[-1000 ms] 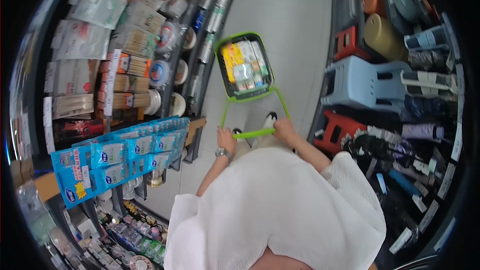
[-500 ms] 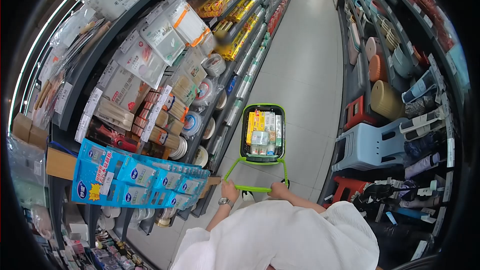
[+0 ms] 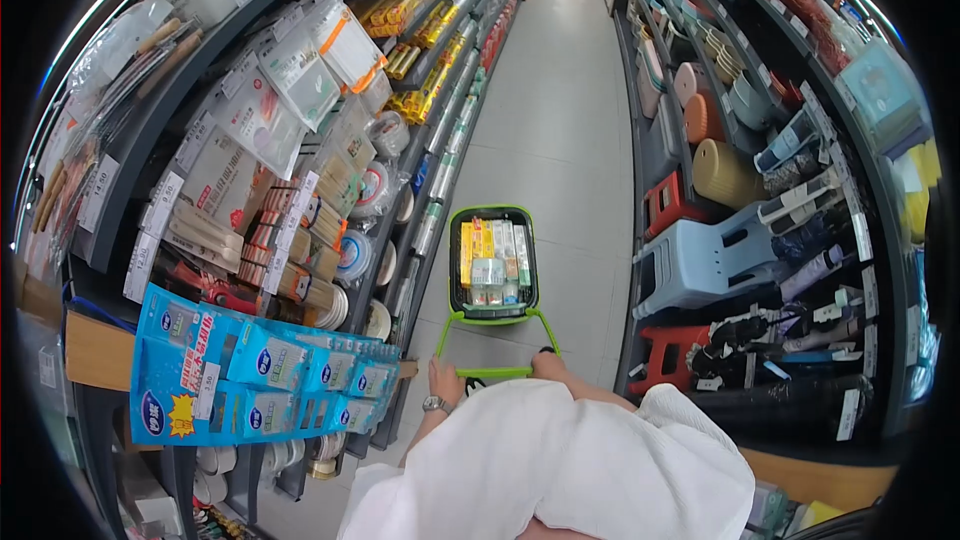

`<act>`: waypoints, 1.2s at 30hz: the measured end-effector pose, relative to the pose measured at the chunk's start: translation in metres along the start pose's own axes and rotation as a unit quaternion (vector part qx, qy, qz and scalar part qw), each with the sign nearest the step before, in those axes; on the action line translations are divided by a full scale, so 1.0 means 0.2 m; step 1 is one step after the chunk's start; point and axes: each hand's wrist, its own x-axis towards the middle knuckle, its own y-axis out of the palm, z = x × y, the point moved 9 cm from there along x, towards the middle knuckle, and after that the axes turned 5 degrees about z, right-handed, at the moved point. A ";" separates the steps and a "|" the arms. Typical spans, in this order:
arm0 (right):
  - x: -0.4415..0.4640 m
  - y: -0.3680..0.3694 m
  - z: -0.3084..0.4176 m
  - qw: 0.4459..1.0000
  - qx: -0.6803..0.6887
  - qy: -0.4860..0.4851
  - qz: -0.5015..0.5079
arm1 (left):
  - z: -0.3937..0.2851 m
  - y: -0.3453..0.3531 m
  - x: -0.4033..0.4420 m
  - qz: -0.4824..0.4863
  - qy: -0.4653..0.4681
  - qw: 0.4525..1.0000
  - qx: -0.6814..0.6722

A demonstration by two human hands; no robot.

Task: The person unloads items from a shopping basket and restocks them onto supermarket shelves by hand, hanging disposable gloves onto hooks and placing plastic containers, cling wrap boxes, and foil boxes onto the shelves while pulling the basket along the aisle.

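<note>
A black basket with a green rim (image 3: 455,265) sits on the aisle floor in front of the person, with yellow boxes, white-green boxes and clear packs inside. Its green handle (image 3: 494,372) reaches back toward the body. My left hand (image 3: 445,381), with a watch on the wrist, is closed round the handle's left end. At the right end, my right hand (image 3: 549,367) grips the same handle, its fingers partly hidden.
Shelves with packaged goods (image 3: 290,80) line the left side. Blue hanging packs (image 3: 265,370) jut out near the left hand. On the right are a light-blue stool (image 3: 700,265), red stools (image 3: 662,358) and bins. Grey floor (image 3: 550,90) runs ahead between the shelves.
The view has tilted up, showing more of the aisle ahead, and then turned slightly right. The basket appears lower in the frame than at first. Both hands have stayed on the handle.
</note>
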 end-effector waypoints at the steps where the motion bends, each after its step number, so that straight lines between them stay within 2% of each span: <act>1: -0.02 -0.02 -0.01 1.000 0.003 0.014 -0.004 | 0.00 0.01 0.03 0.018 0.009 1.000 0.001; 3: -0.02 -0.01 -0.08 0.998 0.036 0.009 -0.060 | 0.02 0.08 0.07 0.101 0.004 0.994 -0.047; 5: -0.04 0.00 -0.11 0.998 0.007 0.051 -0.020 | 0.02 0.18 0.08 0.089 0.071 0.993 -0.013; 6: -0.03 0.03 -0.15 0.996 -0.006 0.029 -0.090 | 0.02 0.22 0.07 0.137 0.078 0.988 -0.006; 9: -0.05 0.14 -0.20 0.998 -0.029 0.025 -0.055 | -0.03 0.27 0.04 0.285 0.056 0.957 0.017; 10: -0.06 0.18 -0.21 0.998 -0.034 0.020 -0.054 | -0.02 0.29 0.00 0.298 0.053 0.953 0.012; 13: -0.12 0.19 -0.14 0.995 -0.047 -0.016 -0.086 | -0.01 0.32 -0.08 0.293 0.077 0.953 0.000; 15: -0.15 0.22 -0.09 0.996 -0.042 -0.002 -0.073 | 0.02 0.26 -0.11 0.217 0.073 0.974 -0.001; 19: -0.23 0.33 0.03 0.997 -0.049 0.026 -0.058 | 0.12 0.29 -0.24 0.209 0.060 0.976 -0.008; 21: -0.29 0.36 0.11 0.998 -0.035 0.034 -0.050 | 0.18 0.28 -0.30 0.173 0.057 0.983 -0.014; 28: -0.42 0.53 0.23 0.998 0.011 0.035 -0.055 | 0.26 0.19 -0.50 0.180 0.067 0.981 -0.040; 36: -0.66 0.79 0.30 1.000 -0.015 0.001 -0.025 | 0.30 0.24 -0.90 0.114 0.057 0.989 -0.075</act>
